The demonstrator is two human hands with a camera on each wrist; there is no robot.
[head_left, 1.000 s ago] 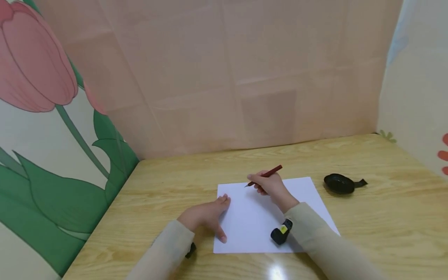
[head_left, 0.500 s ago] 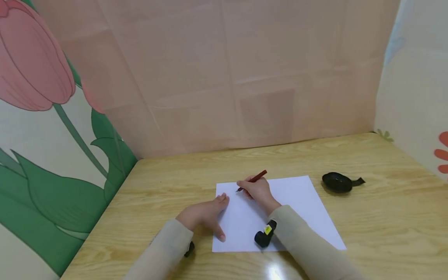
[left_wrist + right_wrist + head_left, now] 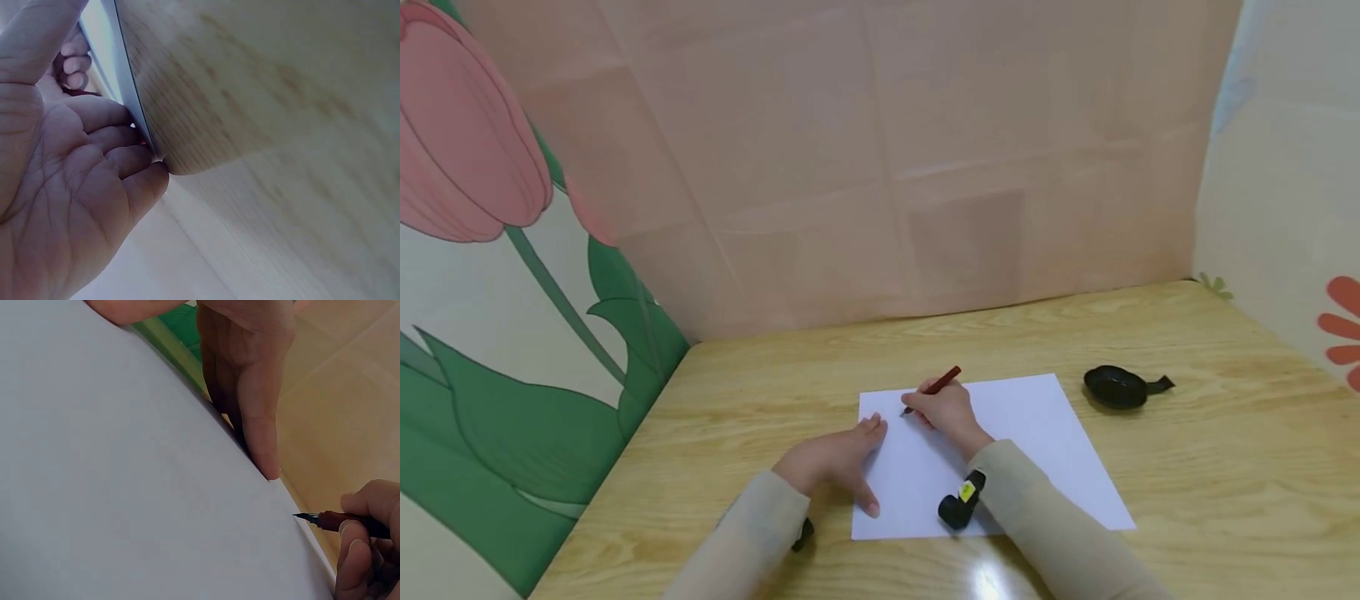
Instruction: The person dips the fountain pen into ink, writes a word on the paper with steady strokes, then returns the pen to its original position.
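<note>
A white sheet of paper [image 3: 1022,442] lies on the wooden table. My right hand [image 3: 951,414] pinches a dark red fountain pen [image 3: 943,381] between thumb and fingers, its tip close over the upper left part of the sheet. In the right wrist view, the metal nib of the fountain pen [image 3: 330,519] points at the white surface, near the fingertips of the other hand. My left hand [image 3: 835,462] rests on the sheet's left edge, thumb and fingers spread apart. The left wrist view shows the palm of this left hand [image 3: 75,181], fingertips right at the paper's edge.
Right of the paper sits a small black oval dish [image 3: 1116,388] with a short handle. A pinkish sheet [image 3: 865,192] hangs behind the table [image 3: 760,375]. Walls with painted flowers stand at both sides. Black wrist cameras hang below each cuff.
My right hand has moved left and slightly nearer with the fountain pen, its tip now closer to the left hand. The left hand stays in place on the paper. The head view shifts slightly.
</note>
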